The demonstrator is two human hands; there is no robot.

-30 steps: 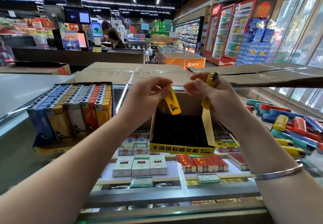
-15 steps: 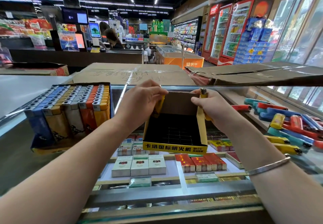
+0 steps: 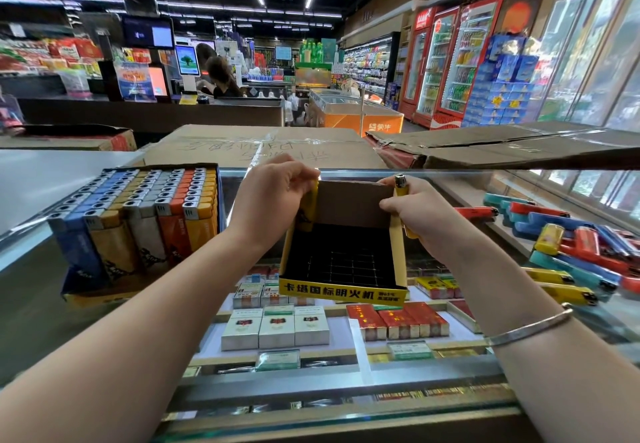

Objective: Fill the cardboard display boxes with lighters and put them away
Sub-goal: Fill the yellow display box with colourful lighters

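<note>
I'm seeing the empty yellow display box (image 3: pixel 343 252), black grid inside, sitting on the glass counter (image 3: pixel 41 304), while my left hand (image 3: pixel 270 200) and right hand (image 3: pixel 419 214) are each gripping a yellow lighter at its back corners.

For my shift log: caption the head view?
Both hands, each holding a yellow lighter, grasp an empty display box.

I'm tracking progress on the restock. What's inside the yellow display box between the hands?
The yellow display box shows only a black divider grid with no lighters in its visible cells. The left hand hides the back left corner, where it holds a yellow lighter.
</note>
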